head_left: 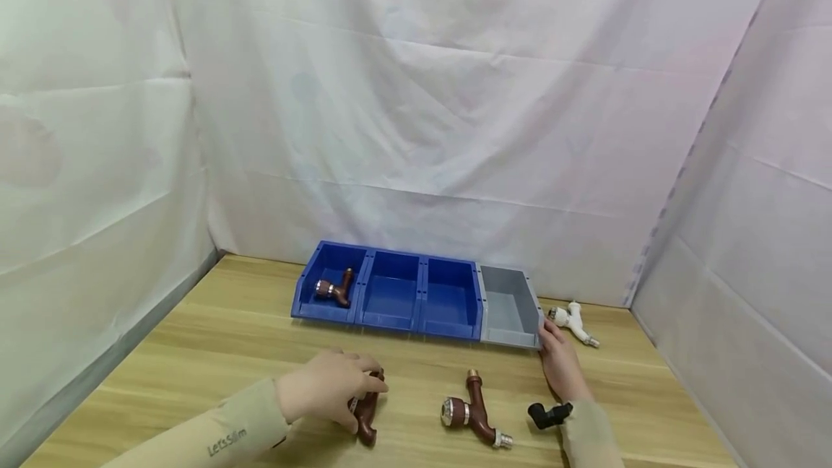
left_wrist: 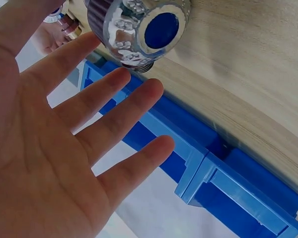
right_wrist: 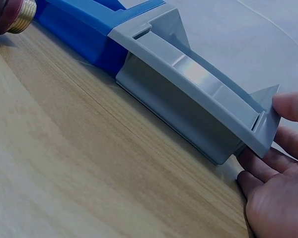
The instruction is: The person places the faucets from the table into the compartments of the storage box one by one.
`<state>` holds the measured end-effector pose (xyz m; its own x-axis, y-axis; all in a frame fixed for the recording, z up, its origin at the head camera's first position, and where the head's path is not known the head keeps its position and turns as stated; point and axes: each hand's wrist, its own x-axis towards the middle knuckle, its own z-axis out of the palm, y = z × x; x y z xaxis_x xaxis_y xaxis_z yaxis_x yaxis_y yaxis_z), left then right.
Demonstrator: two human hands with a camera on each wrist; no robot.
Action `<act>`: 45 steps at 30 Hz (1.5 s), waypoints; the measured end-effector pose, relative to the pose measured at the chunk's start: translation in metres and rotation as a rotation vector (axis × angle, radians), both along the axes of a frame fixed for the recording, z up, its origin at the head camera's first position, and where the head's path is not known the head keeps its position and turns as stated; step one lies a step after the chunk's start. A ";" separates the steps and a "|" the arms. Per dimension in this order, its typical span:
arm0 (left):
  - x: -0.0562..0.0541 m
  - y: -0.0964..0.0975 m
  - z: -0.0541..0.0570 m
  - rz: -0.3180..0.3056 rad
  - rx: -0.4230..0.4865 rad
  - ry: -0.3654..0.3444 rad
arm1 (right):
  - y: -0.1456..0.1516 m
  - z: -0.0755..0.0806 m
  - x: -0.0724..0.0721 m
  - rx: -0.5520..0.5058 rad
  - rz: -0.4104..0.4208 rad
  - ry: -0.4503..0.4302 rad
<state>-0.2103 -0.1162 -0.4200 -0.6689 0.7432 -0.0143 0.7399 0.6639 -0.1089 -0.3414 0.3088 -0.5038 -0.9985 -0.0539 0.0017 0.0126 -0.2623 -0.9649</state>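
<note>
My left hand (head_left: 334, 385) is over a dark brown faucet (head_left: 367, 414) on the table, its fingers spread. In the left wrist view, the fingertips come right up to the faucet's silver knob (left_wrist: 149, 32) with a blue centre. My right hand (head_left: 560, 363) grips the front outer corner of the grey bin (head_left: 510, 339), at the right end of the bin row. The right wrist view shows the thumb (right_wrist: 290, 106) on the bin's corner and the other fingers below its rim. Between the hands lies a second brown faucet (head_left: 477, 410) with a silver-banded knob.
Three blue bins (head_left: 390, 320) adjoin the grey one, and the leftmost holds a brown faucet (head_left: 338, 291). A white faucet (head_left: 572, 322) lies beyond my right hand. By the right sleeve is a black angled piece (head_left: 549, 416). White curtains (head_left: 455, 128) enclose the wooden table (head_left: 214, 331).
</note>
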 end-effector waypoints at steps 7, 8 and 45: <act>0.000 0.000 -0.002 0.004 0.001 -0.012 | -0.001 0.002 0.001 0.005 -0.003 0.009; 0.000 0.000 -0.003 0.002 -0.001 -0.013 | -0.001 0.002 0.001 0.001 -0.003 0.006; 0.007 0.011 -0.009 0.035 0.120 -0.099 | -0.002 -0.002 0.001 0.016 -0.024 0.031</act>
